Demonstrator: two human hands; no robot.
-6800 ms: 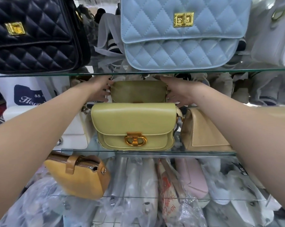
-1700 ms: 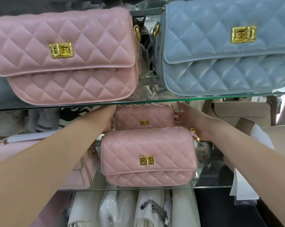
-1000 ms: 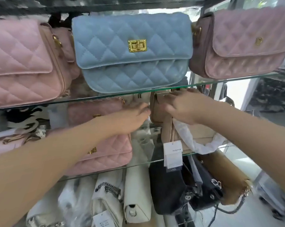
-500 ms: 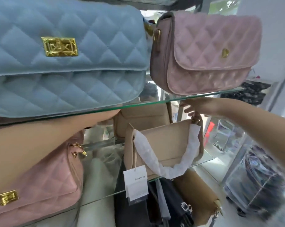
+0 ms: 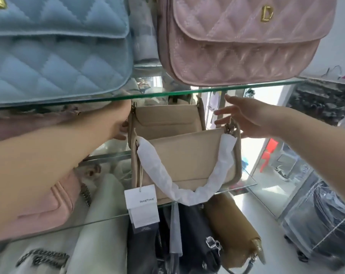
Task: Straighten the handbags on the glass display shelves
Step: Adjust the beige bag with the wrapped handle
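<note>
You have two beige handbags on the middle glass shelf [image 5: 100, 220], near the centre of your view. The front beige bag [image 5: 187, 161] stands upright at the shelf's front edge. Its paper-wrapped strap [image 5: 167, 186] droops across the face, and a white tag [image 5: 141, 198] hangs at its seven o'clock, past the glass edge. The rear beige bag [image 5: 165, 119] stands just behind it, at its eleven o'clock, partly hidden.

Your left hand [image 5: 120, 123] reaches in from eight o'clock under the upper glass shelf [image 5: 167, 94] and touches the rear bag's left end. Its fingertips are hidden against the bag, so I cannot tell whether they grip it. Your right hand [image 5: 244, 119] comes in from three o'clock with its fingers [image 5: 225, 111] spread and straight, holding nothing. It is just beside the strap ring at the front bag's upper right corner.

On the upper shelf, a blue quilted bag [image 5: 54, 56] sits at ten o'clock and a pink quilted bag [image 5: 242, 42] at one o'clock. Below the middle shelf, a black bag [image 5: 197, 234] and a tan bag [image 5: 233, 226] lie at six o'clock.
</note>
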